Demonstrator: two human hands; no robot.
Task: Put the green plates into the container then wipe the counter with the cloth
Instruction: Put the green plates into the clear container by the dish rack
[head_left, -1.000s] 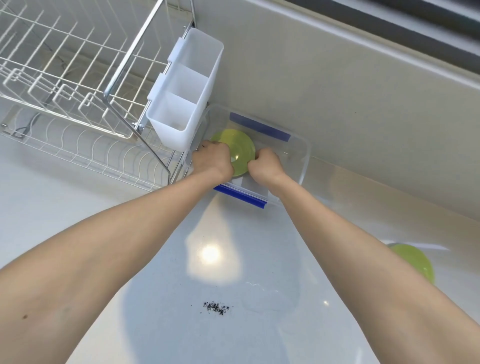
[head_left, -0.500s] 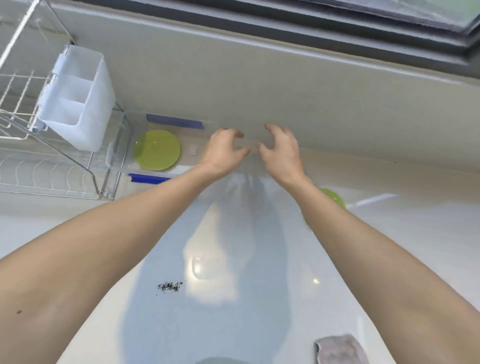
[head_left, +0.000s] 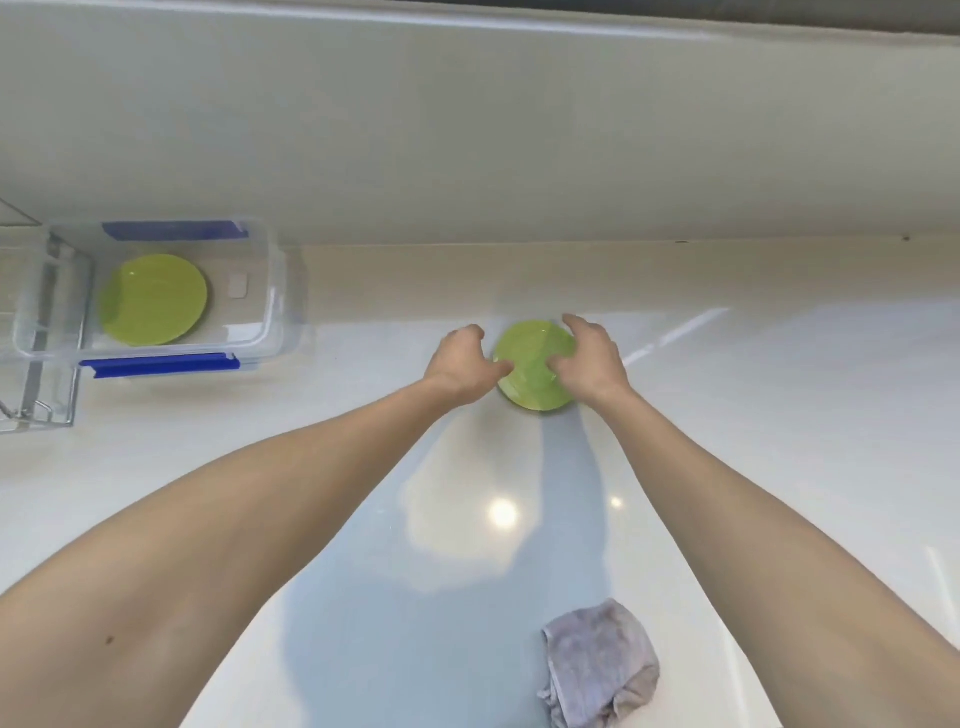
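One round green plastic plate (head_left: 153, 300) lies flat inside the clear rectangular plastic container (head_left: 270, 291) with blue latch strips, which stands at the left of the pale glossy surface (head_left: 779, 415) against the back wall. A small pale rectangular mark shows on the container floor just right of that plate (what it is cannot be told).

A second round green plate (head_left: 532, 366) rests on the surface near the back wall, well apart from the container and to its right. Both bare hands are at this plate. The left hand (head_left: 460, 366) sits at its left rim, fingers curled, thumb reaching onto the plate's near-left edge. The right hand (head_left: 589, 358) sits at its right rim, fingers arched over the far edge, thumb lying across the plate face. Neither grip is closed: the fingers are spread and curved about the rim, and whether they already press on the plate cannot be told.

A crumpled grey cloth (head_left: 600, 665) lies on the surface at the near edge of the view, beside the right forearm, untouched.

Part of a wire dish rack (head_left: 36, 384) shows at the far left, just beside the container.
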